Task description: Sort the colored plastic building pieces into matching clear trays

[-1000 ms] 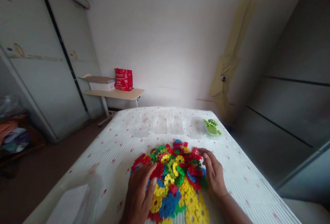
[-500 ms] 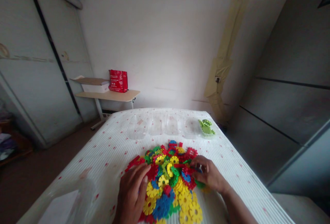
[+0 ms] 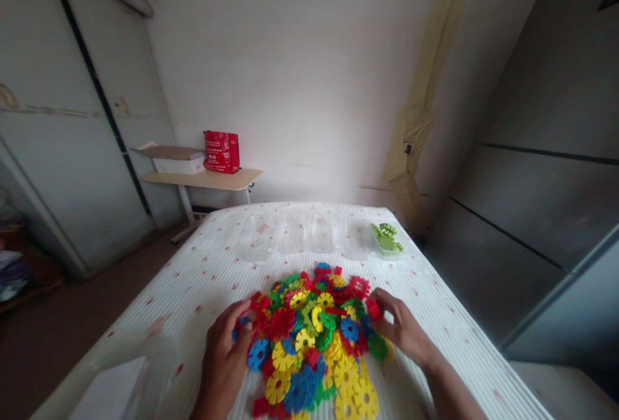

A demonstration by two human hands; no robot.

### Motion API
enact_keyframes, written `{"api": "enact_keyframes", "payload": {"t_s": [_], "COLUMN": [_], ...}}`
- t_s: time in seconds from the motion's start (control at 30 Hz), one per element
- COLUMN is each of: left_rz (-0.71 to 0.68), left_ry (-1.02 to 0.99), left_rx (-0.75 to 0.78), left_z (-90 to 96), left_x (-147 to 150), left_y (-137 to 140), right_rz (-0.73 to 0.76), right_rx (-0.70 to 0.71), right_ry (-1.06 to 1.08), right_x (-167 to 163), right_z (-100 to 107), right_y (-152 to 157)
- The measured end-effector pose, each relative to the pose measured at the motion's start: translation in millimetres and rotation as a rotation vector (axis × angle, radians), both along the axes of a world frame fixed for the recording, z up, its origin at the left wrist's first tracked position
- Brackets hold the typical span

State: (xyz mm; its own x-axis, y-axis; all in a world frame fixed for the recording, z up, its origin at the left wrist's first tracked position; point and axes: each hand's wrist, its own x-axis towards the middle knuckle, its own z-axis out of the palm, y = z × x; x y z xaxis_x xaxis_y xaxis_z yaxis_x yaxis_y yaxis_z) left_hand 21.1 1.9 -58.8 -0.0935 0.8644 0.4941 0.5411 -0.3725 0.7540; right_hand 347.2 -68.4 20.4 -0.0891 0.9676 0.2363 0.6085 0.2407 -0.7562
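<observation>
A heap of flat plastic flower-shaped interlocking pieces (image 3: 304,340) in red, yellow, blue and green lies between my hands. My left hand (image 3: 226,350) is at the heap's left edge, thumb and forefinger apart, beside blue and red pieces; I cannot make out a firm grip there. A blue notched disc (image 3: 258,354) lies just right of its thumb. At the heap's right edge, my right hand (image 3: 406,333) has a small red plastic piece (image 3: 373,308) between thumb and forefinger. A green disc (image 3: 377,346) lies below that hand.
Clear plastic containers (image 3: 258,239) stand in a row across the table's far side. The rightmost container (image 3: 391,253) holds light green pieces. A clear plastic bag with a white sheet (image 3: 109,391) lies front left. Beyond, a side table (image 3: 217,179) bears a red bag (image 3: 222,152).
My left hand has moved left off the heap's top to its edge, uncovering red and blue pieces. My right hand has shifted slightly right, and a red piece now shows in its fingers.
</observation>
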Motion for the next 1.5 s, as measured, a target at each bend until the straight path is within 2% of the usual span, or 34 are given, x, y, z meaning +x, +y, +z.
{"api": "enact_keyframes", "payload": {"t_s": [0.1, 0.3, 0.57, 0.83, 1.0, 1.13, 1.33, 1.5], "left_rz": [-0.016, -0.048, -0.040, -0.037, -0.041, -0.052, -0.050, -0.042], "left_ry": [-0.018, -0.023, 0.015, 0.026, 0.032, 0.025, 0.018, 0.007], "left_rx": [-0.021, -0.005, 0.043, 0.021, 0.038, 0.045, 0.040, -0.003], "left_z": [-1.5, -0.4, 3.3, 6.6, 6.3, 6.8, 2.0, -1.8], "left_x": [-1, -1, 0, 1, 1, 2, 1, -1], "left_y": [1, 1, 0, -1, -1, -1, 0, 2], "right_rz": [-0.031, -0.056, -0.002, -0.011, 0.045, -0.053, -0.141, -0.242], "right_rx": [-0.017, -0.197, -0.127, -0.091, -0.124, -0.139, -0.087, 0.046], "right_ry": [-0.051, -0.221, -0.301, -0.142, 0.065, 0.203, 0.093, 0.118], "right_x": [-3, -14, -20, -24, -24, -20, -13, -1], "right_z": [2, 2, -14, -11, -3, -1, -6, -9], "right_y": [-2, -2, 1, -4, -3, 0, 4, 13]}}
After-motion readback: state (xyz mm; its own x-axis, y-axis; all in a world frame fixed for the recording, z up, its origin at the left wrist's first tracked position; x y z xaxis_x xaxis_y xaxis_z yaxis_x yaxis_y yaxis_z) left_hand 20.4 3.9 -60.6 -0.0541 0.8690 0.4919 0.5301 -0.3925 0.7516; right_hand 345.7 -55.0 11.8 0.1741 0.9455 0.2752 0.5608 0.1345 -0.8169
